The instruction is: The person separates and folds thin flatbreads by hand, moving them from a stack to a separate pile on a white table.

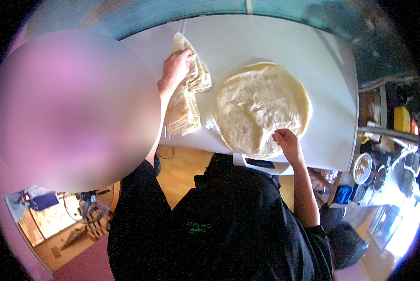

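Note:
My left hand (177, 65) grips the upper part of a pile of folded thin flatbread (199, 75) at the left of the white table (331, 105). A second folded flatbread pile (182, 114) lies just below it, its layered edges facing down. To the right is a large round stack of pale flatbread sheets (255, 102), its top sheet wrinkled and ridged near the middle. My right hand (288, 142) is over the stack's lower right edge with its fingers curled together. Whether the fingertips pinch the top sheet cannot be made out.
A white plastic part with a handle-like opening (283, 168) shows at the table's near edge. Clear plastic film (210, 123) peeks out beside the stack. An electric fan (92, 199) stands lower left; bowls (362, 168) are at right. A large blurred patch hides the left.

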The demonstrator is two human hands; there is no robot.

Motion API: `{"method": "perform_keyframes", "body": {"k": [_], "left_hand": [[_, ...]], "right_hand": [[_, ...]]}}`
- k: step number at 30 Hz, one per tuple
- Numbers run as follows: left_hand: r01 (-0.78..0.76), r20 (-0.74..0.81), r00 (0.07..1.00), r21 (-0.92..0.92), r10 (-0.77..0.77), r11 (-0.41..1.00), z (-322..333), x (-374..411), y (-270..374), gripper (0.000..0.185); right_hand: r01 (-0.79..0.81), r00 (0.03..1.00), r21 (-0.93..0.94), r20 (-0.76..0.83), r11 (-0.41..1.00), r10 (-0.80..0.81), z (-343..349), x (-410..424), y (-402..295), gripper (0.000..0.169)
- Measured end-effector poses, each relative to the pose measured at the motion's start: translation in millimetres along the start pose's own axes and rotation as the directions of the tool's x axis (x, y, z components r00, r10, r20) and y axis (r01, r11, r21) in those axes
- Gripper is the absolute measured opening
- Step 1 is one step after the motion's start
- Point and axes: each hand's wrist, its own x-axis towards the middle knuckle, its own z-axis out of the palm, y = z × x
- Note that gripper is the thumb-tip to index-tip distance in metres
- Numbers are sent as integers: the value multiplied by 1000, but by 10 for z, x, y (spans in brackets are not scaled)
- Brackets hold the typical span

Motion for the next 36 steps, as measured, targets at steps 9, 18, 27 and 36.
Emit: {"method": "perform_keyframes", "body": {"k": [9, 18, 27, 36], "left_hand": [[130, 480, 876, -135, -50, 982, 398, -605, 937, 14], [420, 240, 903, -316, -357, 851, 994, -1920, 1361, 24], [712, 430, 695, -524, -577, 467, 1099, -2071, 1485, 25], [688, 297, 692, -548, -658, 476, 1398, -2297, 1452, 25]], "right_hand": [[-23, 965, -188, -261, 982, -28, 11, -273, 376, 24], [2, 984, -197, -176, 980, -37, 222, -175, 322, 24], [60, 996, -240, 82, 969, -41, 385, -19, 198, 26], [162, 972, -381, 222, 910, -80, 803, 286, -207, 27]]}}
